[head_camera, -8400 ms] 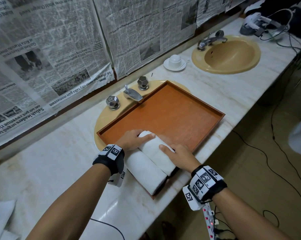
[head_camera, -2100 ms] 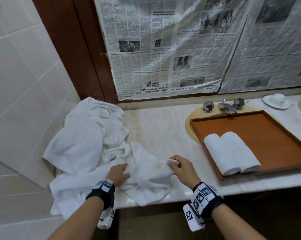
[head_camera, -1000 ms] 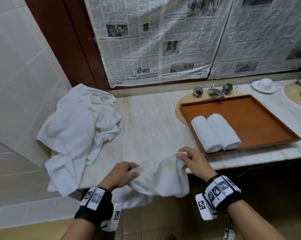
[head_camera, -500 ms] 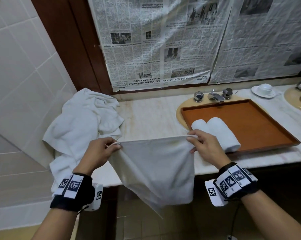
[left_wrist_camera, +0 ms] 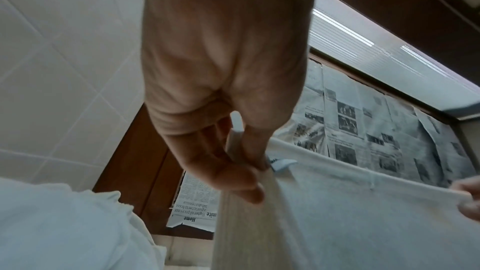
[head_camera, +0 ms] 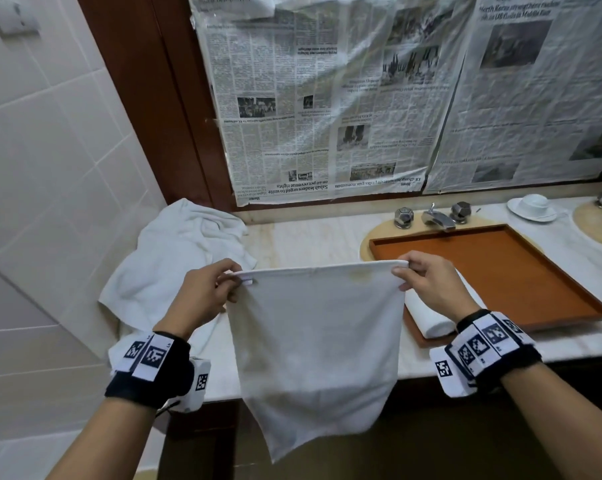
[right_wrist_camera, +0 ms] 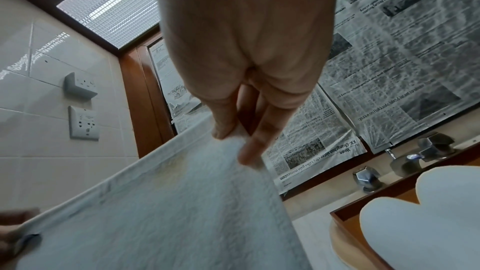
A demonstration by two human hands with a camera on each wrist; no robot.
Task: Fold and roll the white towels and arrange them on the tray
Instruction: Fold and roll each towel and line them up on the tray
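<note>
Towel (head_camera: 315, 344), white: you hold it up by its top edge, stretched flat in the air at the near edge of the counter (head_camera: 313, 239), its lower end hanging free below.
Left hand (head_camera: 202, 296): your fingers pinch the top left corner.
Right hand (head_camera: 429, 289): your fingers pinch the top right corner.
Tray (head_camera: 521, 271), brown: on the counter to the right, over a sink.
Rolled towels (head_camera: 431, 320): at the tray's near left end, partly hidden by your right hand.
Towel heap (head_camera: 175, 258): far left on the counter.
</note>
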